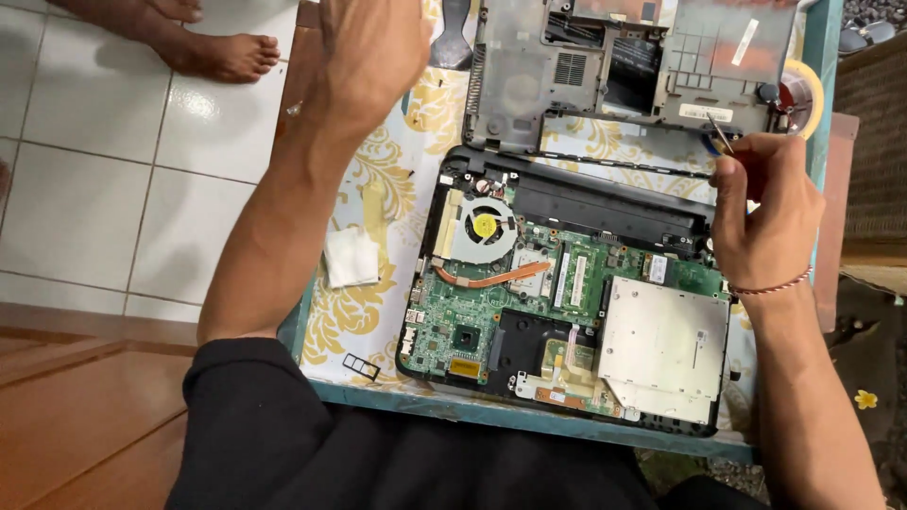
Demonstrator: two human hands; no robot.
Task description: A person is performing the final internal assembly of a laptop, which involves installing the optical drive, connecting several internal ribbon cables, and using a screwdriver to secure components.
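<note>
— Laptop [576, 312] opened up on table [529, 416], cover off, green board [491, 312] bare. Fan [484, 227] at top left, copper pipe [491, 276] curving under it, silver drive [661, 345] at lower right. Removed cover [624, 66] lying just beyond, inner side up.

— And the hands?

— Well apart. Right hand [765, 217] at far right corner of laptop, fingers pinched shut on thin screwdriver [722, 134], tip pointing up toward gap between laptop and cover. Left hand [373, 47] raised above table's left side, blurred, touching nothing visible; open or closed, hard to tell.

— Anything else around?

— White folded tissue [351, 257] on patterned cloth [378, 189] left of laptop, small black frame [361, 365] near front edge, tape roll [803, 94] behind right hand. Bare foot [222, 52] of another person on tiled floor, top left.

— Risks from here?

— Probably a slip of that tip: held loosely near bare board, could scratch traces or nick a part. Laptop sits close to table's near edge; a nudge from a forearm might push it off. Left arm crossing over fan side, so a careless drop of that hand could snag pipe or fan. Small parts near edge easily knocked to floor.
</note>
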